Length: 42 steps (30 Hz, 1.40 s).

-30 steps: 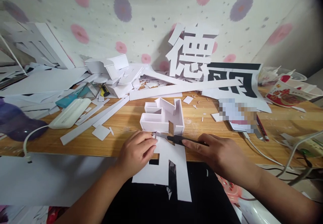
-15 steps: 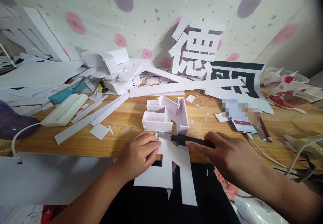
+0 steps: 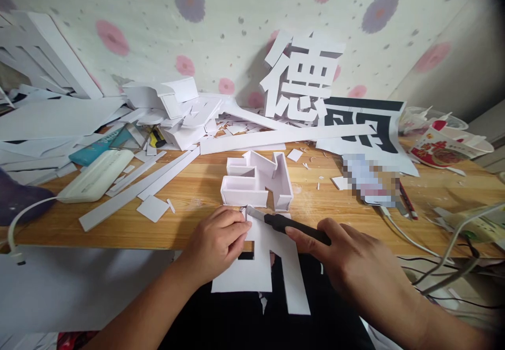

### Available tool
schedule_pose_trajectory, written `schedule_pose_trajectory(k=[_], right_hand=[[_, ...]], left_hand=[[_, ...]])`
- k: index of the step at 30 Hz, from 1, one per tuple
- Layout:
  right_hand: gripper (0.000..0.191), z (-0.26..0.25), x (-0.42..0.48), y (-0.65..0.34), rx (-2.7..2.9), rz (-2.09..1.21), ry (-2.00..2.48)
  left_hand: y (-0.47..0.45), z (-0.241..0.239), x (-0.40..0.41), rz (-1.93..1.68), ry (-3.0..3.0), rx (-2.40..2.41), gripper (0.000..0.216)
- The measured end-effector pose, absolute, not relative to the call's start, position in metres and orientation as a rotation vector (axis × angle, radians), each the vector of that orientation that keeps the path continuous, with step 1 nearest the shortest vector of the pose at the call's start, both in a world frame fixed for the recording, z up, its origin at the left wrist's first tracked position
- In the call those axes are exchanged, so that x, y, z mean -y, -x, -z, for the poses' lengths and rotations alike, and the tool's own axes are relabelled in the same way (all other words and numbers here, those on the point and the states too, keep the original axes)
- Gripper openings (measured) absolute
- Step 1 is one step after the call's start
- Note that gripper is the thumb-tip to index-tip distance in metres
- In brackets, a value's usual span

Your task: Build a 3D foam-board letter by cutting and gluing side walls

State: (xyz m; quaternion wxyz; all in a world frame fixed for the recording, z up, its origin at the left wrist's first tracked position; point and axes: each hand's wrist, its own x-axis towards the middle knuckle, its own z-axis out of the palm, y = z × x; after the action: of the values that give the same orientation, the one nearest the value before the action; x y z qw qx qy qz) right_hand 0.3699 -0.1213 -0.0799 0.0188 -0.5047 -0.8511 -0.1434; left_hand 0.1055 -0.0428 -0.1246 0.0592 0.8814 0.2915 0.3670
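Note:
In the head view, my right hand (image 3: 351, 250) grips a craft knife (image 3: 300, 226) by its dark handle, the index finger stretched along it. The blade points left and meets the top edge of a white foam board cut-out (image 3: 252, 276). My left hand (image 3: 221, 237) is closed on the cut-out's upper left part, fingertips just beside the blade tip. What the fingertips pinch there is partly hidden. The cut-out overhangs the table's front edge above my dark-clothed lap. Just beyond it stands a walled white foam board form (image 3: 256, 179), open side up.
A raised white character (image 3: 300, 79) leans at the back. White strips (image 3: 138, 189) and offcuts lie left, near a white power bank (image 3: 97, 176). To the right are a printed sheet (image 3: 366, 129), a phone (image 3: 369, 181), a paper bowl (image 3: 445, 147) and cables (image 3: 453, 260).
The knife handle and my right hand have dropped slightly, tilting the knife more steeply. My left hand stays at the same spot on the cut-out. The whole view has shifted a little.

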Motion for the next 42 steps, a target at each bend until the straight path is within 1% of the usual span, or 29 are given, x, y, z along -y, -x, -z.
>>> schedule_pose_trajectory(k=[4,8,13,15,20,22,25,30,33,39,42], right_hand=[[0.085,0.083,0.122,-0.368,2.65,0.496,1.56],[0.078,0.083,0.122,-0.369,2.656,0.564,1.475],[0.073,0.084,0.123,-0.37,2.669,0.58,1.441],[0.071,0.085,0.121,-0.372,2.665,0.492,1.468],[0.061,0.087,0.111,-0.381,2.624,0.016,1.555],[0.059,0.086,0.107,-0.384,2.618,-0.044,1.543],[0.061,0.082,0.107,-0.381,2.639,0.062,1.568],[0.081,0.079,0.117,-0.369,2.648,0.388,1.587],[0.086,0.083,0.122,-0.366,2.641,0.506,1.56],[0.082,0.094,0.12,-0.371,2.642,0.605,1.48],[0.074,0.095,0.118,-0.374,2.65,0.653,1.423]], left_hand=[[-0.106,0.126,0.042,-1.122,-2.693,-0.887,0.022],[-0.106,0.125,0.043,-1.129,-2.69,-0.892,0.022],[-0.106,0.125,0.043,-1.124,-2.684,-0.905,0.022],[-0.106,0.125,0.043,-1.129,-2.684,-0.906,0.023],[-0.107,0.124,0.043,-1.152,-2.676,-0.914,0.023],[-0.107,0.124,0.043,-1.149,-2.674,-0.912,0.022],[-0.107,0.125,0.043,-1.15,-2.673,-0.898,0.021],[-0.107,0.126,0.043,-1.15,-2.685,-0.9,0.02],[-0.107,0.126,0.043,-1.15,-2.694,-0.911,0.02],[-0.107,0.127,0.043,-1.147,-2.687,-0.916,0.021],[-0.108,0.128,0.042,-1.16,-2.682,-0.914,0.021]])
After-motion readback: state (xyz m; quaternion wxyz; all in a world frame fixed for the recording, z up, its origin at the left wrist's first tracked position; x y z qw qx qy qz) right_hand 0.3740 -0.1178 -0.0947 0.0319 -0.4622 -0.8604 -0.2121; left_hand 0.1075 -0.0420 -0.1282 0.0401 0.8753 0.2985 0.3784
